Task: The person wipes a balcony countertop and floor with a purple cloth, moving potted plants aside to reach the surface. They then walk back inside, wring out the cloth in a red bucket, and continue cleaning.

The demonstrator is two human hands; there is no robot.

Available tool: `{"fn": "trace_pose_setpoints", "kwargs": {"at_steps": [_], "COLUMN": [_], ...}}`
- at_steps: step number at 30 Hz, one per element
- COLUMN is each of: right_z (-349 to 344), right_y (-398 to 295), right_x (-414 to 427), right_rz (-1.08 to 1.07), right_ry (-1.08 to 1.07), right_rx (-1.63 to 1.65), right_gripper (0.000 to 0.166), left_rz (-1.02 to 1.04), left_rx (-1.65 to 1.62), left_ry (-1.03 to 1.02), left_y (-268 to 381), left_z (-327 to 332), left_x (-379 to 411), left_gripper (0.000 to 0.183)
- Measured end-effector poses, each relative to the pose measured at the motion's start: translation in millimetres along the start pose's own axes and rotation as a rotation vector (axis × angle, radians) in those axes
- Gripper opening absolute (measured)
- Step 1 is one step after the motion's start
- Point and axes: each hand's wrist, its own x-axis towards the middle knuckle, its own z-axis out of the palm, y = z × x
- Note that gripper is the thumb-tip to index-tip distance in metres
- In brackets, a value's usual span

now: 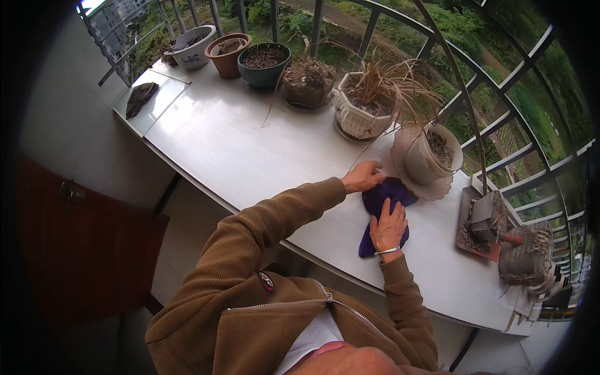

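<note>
A dark purple cloth (393, 189) lies bunched on the white tabletop (225, 140), beside the scalloped saucer (438, 190) of a white flowerpot (422, 157). Flat on the cloth rests my right hand (389, 226), its fingers stretched toward the pot and a silver bracelet at its wrist. My left hand (364, 176) is at the cloth's far left edge with curled fingers. Whether these fingers pinch the cloth is hidden.
Along the railing (318, 28) stand several pots, among them a green one (264, 79) and a white ribbed one (363, 122) with dry drooping leaves. A crumpled dark cloth (140, 99) lies at far left. A tipped grey pot (487, 216) lies on a tray at right.
</note>
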Motion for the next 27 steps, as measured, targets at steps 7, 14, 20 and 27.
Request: {"fn": "trace_pose_setpoints", "kwargs": {"at_steps": [7,14,20,27], "right_z": [40,63,96,142], "right_y": [-71,-205,-344,-507], "right_x": [90,146,226,320], "right_rz": [-0.210,-0.283,-0.376,-0.558], "right_ry": [-0.037,-0.090,-0.194,-0.237], "right_rx": [0.234,0.209,0.223,0.375], "right_gripper": [0.067,0.065,0.062,0.062], "left_rz": [0.365,0.379,0.195,-0.080], "left_rx": [0.816,0.942,1.007,1.118], "left_ry": [0.169,0.193,0.286,0.541], "left_y": [-18,-48,-53,-71], "left_z": [-86,-227,-376,-528], "left_x": [-68,-124,-173,-232], "left_gripper": [0.050,0.054,0.055,0.051]}}
